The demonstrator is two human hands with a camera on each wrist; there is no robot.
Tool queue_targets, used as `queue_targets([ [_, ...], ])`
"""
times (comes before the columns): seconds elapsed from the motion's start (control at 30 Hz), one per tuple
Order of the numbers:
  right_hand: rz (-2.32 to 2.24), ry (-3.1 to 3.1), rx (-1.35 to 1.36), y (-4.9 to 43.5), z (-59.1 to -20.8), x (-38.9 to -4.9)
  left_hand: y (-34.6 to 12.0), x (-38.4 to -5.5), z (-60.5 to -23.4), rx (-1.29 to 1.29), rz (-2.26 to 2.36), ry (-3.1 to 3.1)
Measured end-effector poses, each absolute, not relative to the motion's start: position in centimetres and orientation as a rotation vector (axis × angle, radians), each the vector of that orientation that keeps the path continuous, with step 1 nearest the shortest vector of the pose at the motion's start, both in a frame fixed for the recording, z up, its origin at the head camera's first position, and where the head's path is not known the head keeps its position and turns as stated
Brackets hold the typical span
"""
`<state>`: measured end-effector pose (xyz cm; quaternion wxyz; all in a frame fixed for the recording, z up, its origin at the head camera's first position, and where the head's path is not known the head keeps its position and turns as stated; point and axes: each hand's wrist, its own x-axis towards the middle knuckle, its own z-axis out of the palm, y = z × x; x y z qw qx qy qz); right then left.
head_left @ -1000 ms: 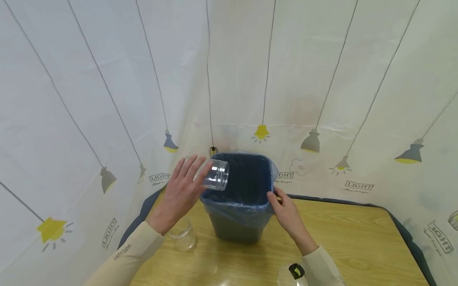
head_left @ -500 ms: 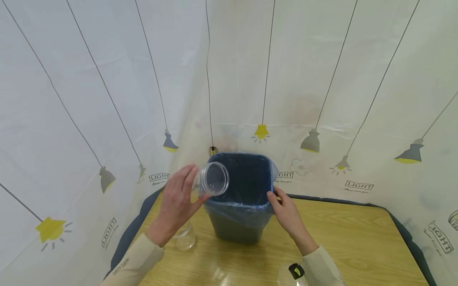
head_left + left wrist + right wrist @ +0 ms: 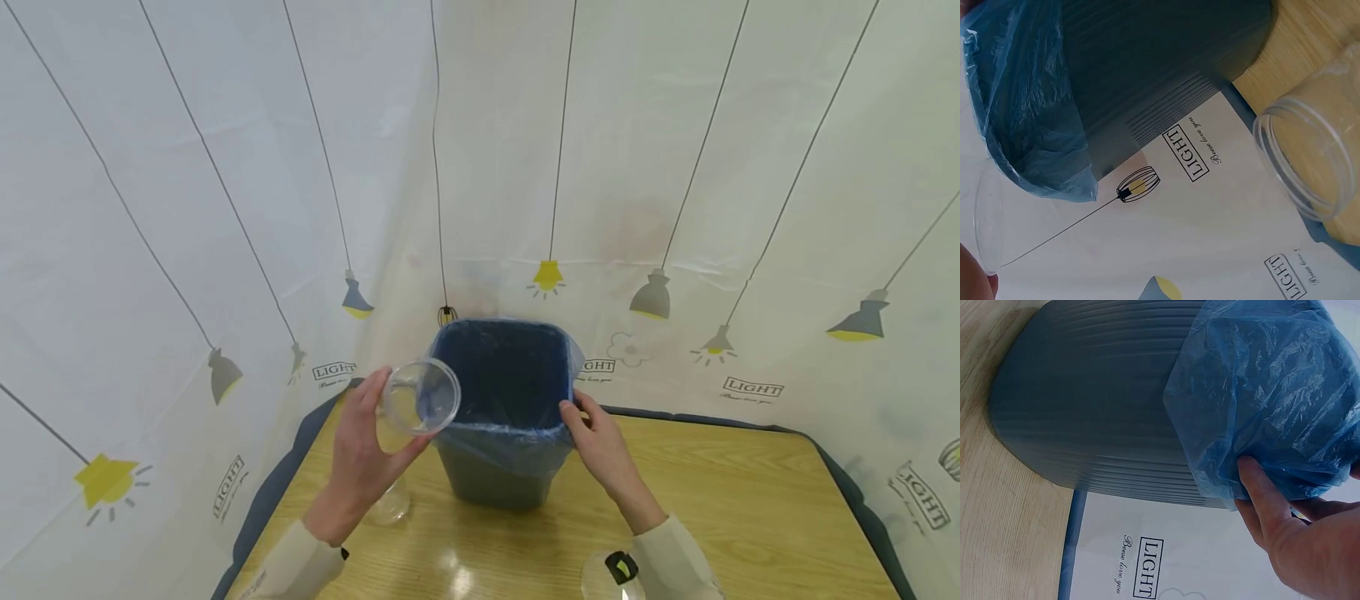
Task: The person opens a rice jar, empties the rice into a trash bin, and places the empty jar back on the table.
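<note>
My left hand (image 3: 362, 454) holds a clear plastic jar (image 3: 390, 408) by its side. The jar is tilted, its open mouth turned up toward me, beside the left rim of a grey trash bin (image 3: 495, 479). A blue bag (image 3: 517, 446) lines the bin and folds over its rim. My right hand (image 3: 606, 457) grips the bin's right front corner through the bag, thumb in front. In the right wrist view, its fingers (image 3: 1260, 487) press into the folded plastic. A second clear jar (image 3: 1310, 156) stands on the table left of the bin, partly hidden behind my left hand in the head view.
A clear round lid-like disc (image 3: 596, 577) lies near my right sleeve, with a small black item (image 3: 621, 567) by it. The wooden table (image 3: 735, 492) meets a white wall covering (image 3: 480, 167) printed with lamps behind the bin.
My left hand has drawn the jar left and toward me, from over the bin to beside its rim, turning its mouth from the bin toward me. My right hand has stayed put.
</note>
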<state>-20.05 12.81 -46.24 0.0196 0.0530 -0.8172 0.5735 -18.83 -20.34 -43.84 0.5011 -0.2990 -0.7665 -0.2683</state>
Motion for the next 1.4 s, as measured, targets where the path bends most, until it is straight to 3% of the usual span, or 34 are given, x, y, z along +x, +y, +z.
queue_targets([
  [0.67, 1.807, -2.531, 0.157, 12.9, -46.2, -20.2, -20.8, -15.5, -48.7, -0.548, -0.972, -1.775],
  [1.4, 1.799, -2.535, 0.161, 12.8, -46.3, -20.3, -20.7, -13.6, -56.8, -0.912, -1.148, -2.102],
])
